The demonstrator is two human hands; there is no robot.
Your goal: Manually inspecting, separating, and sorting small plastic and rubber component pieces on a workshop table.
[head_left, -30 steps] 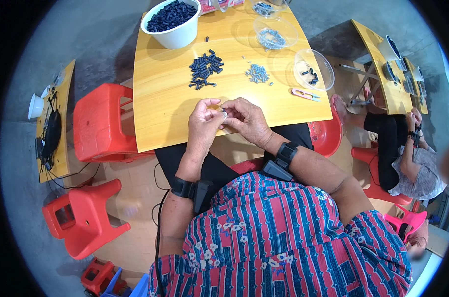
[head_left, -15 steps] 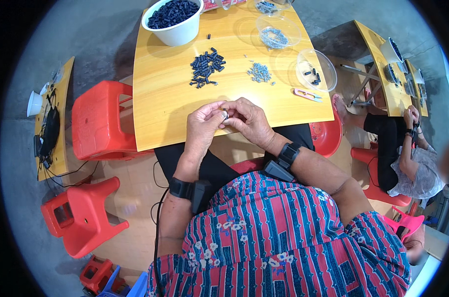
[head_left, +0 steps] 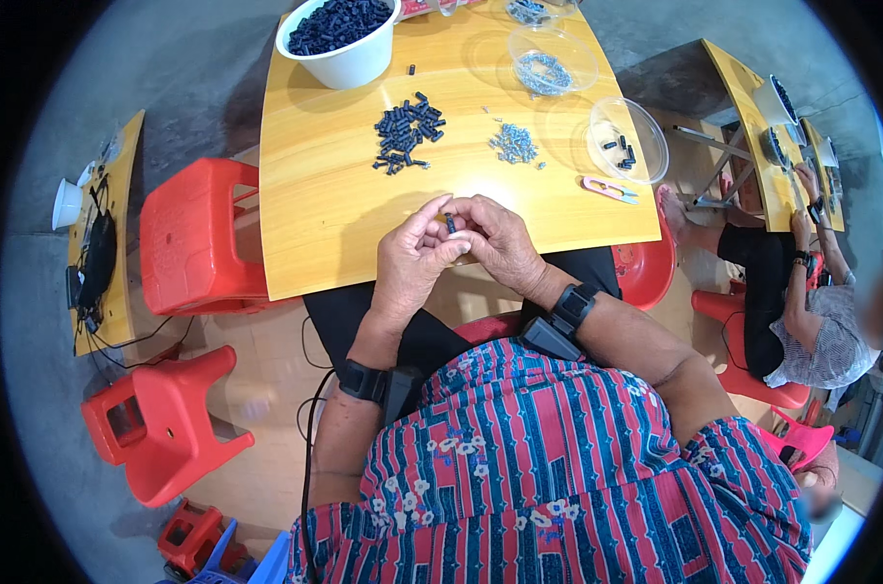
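Observation:
Over the table's near edge, my left hand [head_left: 414,261] and my right hand [head_left: 501,241] meet with their fingers curled together. A small black cylindrical piece [head_left: 450,223] stands between their fingertips, pinched from both sides. Its lower end is hidden by the thumbs. Ahead of my hands lies a loose pile of similar black pieces [head_left: 407,134]. To the right of that pile is a smaller heap of tiny silvery parts [head_left: 515,143]. A clear round bowl [head_left: 656,146] at the right holds several black pieces. Pink-handled thread snips [head_left: 609,189] rest just in front of it.
A white tub [head_left: 368,70] full of black pieces stands at the far left of the yellow table [head_left: 325,224]. Clear containers [head_left: 586,83] with silvery parts are at the far right. A red stool [head_left: 200,238] stands left. Another person [head_left: 821,321] sits at a table on the right.
My left hand has turned and its fingers have opened out a little, so the black piece now shows between the fingertips. The person at the right has reached one arm forward.

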